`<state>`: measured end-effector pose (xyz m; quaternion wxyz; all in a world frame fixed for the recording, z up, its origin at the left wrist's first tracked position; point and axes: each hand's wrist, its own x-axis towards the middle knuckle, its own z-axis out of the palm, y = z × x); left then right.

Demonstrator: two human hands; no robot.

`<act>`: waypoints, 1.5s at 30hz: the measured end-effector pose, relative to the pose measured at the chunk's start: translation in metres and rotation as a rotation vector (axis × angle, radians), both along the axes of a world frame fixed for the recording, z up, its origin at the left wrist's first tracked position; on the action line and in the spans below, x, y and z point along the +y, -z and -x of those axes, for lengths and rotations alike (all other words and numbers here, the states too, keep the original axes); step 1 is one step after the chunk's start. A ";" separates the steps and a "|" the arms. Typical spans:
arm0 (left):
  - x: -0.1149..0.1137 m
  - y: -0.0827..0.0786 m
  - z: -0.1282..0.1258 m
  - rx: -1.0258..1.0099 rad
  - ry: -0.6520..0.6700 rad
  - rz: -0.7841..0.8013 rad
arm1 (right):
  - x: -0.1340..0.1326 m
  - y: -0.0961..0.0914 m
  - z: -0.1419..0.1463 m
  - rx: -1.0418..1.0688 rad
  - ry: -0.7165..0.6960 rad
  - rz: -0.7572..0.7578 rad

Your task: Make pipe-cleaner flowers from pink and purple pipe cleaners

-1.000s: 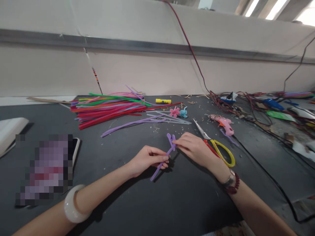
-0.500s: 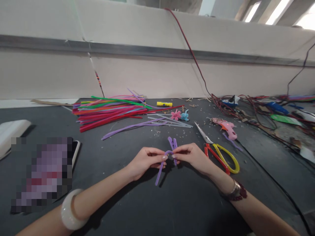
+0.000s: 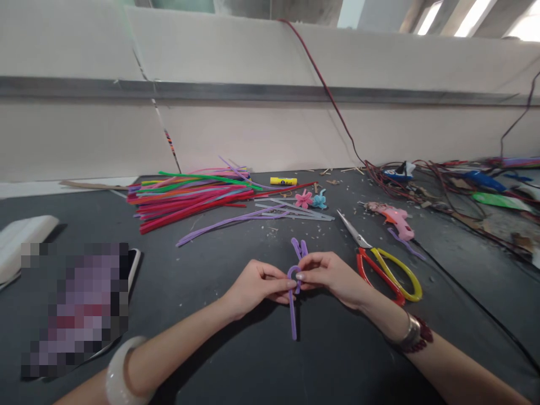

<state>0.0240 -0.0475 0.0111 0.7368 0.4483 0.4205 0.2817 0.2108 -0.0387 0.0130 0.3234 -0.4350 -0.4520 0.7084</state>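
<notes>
Both hands pinch a purple pipe cleaner point(image 3: 293, 320) above the dark table. My left hand point(image 3: 261, 287) grips it at the side of a small arch, and its straight tail hangs down toward me. My right hand point(image 3: 327, 275) pinches the other side of the arch, where folded purple loops stick up beyond the fingers. Where the strands cross is partly hidden by the fingertips. To the right of my right hand lie open scissors point(image 3: 371, 256) with one red and one yellow handle.
Behind my hands are a bundle of coloured pipe cleaners point(image 3: 189, 197), clear glue sticks point(image 3: 299, 211), pink point(image 3: 303, 198) and blue point(image 3: 319, 198) flowers and a yellow glue tube point(image 3: 283, 181). A pink glue gun point(image 3: 399, 219) with its cord lies right; a phone point(image 3: 134, 264) lies left.
The pipe cleaner's arch has become rounder and tighter. Its free tail has swung from slanting left to pointing nearly straight toward me. My left hand has moved slightly down and right.
</notes>
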 end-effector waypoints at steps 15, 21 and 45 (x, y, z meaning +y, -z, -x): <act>0.000 -0.002 -0.002 0.031 0.008 -0.003 | -0.005 0.005 0.014 -0.138 0.160 -0.260; -0.001 -0.004 -0.004 0.062 0.042 -0.016 | -0.009 0.006 0.018 -0.118 0.202 -0.276; -0.005 -0.009 -0.003 -0.083 0.087 0.009 | -0.012 -0.004 0.018 0.297 0.057 0.030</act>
